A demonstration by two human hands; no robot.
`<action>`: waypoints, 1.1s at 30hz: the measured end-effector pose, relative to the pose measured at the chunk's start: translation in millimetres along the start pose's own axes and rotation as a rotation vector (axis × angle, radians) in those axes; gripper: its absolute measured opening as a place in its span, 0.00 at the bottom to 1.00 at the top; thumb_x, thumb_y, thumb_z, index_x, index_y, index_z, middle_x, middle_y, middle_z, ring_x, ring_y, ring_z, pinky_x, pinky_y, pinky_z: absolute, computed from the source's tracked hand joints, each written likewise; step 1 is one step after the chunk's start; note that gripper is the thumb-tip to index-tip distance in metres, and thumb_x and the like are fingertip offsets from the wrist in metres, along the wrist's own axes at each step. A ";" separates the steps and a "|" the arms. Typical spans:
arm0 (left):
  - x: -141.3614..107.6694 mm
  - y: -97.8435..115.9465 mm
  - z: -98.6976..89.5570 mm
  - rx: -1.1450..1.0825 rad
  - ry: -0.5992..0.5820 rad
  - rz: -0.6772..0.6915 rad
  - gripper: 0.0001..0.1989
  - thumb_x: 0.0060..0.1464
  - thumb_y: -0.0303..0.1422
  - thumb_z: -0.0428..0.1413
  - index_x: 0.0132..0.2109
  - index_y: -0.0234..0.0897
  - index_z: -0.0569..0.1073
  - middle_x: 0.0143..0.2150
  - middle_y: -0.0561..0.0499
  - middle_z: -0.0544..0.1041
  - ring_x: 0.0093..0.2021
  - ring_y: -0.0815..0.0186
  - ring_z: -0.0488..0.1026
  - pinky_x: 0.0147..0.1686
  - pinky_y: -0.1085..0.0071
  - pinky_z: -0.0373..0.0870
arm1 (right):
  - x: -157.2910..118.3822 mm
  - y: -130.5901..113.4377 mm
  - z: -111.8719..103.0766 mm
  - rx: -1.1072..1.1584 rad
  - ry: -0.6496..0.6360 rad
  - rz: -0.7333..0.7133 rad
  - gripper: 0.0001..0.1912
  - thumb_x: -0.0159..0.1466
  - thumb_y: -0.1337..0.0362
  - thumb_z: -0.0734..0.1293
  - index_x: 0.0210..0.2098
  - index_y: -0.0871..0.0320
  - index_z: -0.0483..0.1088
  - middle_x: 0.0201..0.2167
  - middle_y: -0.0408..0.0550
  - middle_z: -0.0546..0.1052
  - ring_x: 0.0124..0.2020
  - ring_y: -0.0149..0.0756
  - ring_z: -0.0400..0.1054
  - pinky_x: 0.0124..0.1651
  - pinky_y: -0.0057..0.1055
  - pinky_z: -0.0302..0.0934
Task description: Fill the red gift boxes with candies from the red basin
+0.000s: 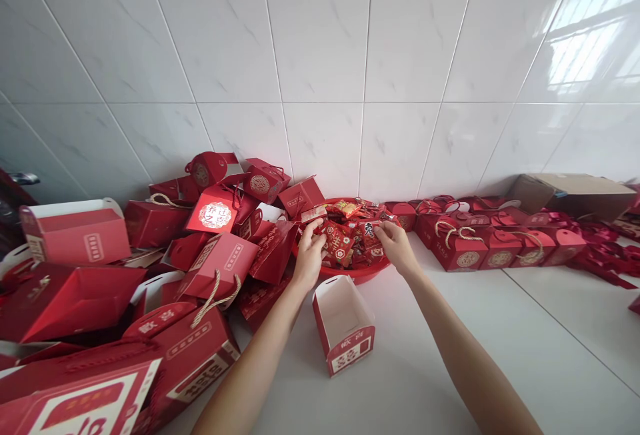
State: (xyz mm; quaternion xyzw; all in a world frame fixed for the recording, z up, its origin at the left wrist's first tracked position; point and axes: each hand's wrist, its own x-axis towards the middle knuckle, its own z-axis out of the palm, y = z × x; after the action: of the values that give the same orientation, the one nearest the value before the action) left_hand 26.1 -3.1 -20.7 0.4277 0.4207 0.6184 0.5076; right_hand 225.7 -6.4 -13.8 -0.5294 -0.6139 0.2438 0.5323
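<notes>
Reaches over a red basin [367, 276] with both hands, in among small packets [346, 208] in red wrapping. With the right hand [399, 248], pinches a dark-lettered packet [370, 233] by its edge, fingertips and thumb together on it; has that packet over the pile, between nine and ten o'clock from the palm. With the left hand [310, 256], curls thumb and fingers slightly apart against a hexagon-patterned packet [340, 243], at about three o'clock from the palm; cannot tell whether clamped on it or only touching. Has an open box [346, 328] at six o'clock from the basin, just beside the rim, mouth up with its pale inside showing. Has at nine o'clock a heap of red boxes [220, 258], many tilted, several open. Has at three o'clock rows of closed boxes [500, 248], some with cord handles, then red ribbon [603, 255] farther out, and a cardboard box [595, 198] behind. Has a tiled wall [320, 135] at twelve o'clock.
</notes>
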 end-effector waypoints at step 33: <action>-50.6 69.1 -5.4 0.511 -0.263 0.563 0.13 0.62 0.40 0.57 0.50 0.41 0.78 0.51 0.48 0.81 0.55 0.57 0.75 0.56 0.65 0.70 | -35.9 -76.0 -18.4 0.732 -0.351 0.214 0.23 0.50 0.44 0.77 0.28 0.55 0.72 0.28 0.45 0.77 0.30 0.38 0.71 0.38 0.35 0.68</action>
State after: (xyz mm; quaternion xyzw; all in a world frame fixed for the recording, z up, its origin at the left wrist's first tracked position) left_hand 8.4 -62.6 38.5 0.7143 0.3586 0.5487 0.2451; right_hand 208.2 -68.2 43.4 -0.3164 -0.5098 0.5863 0.5442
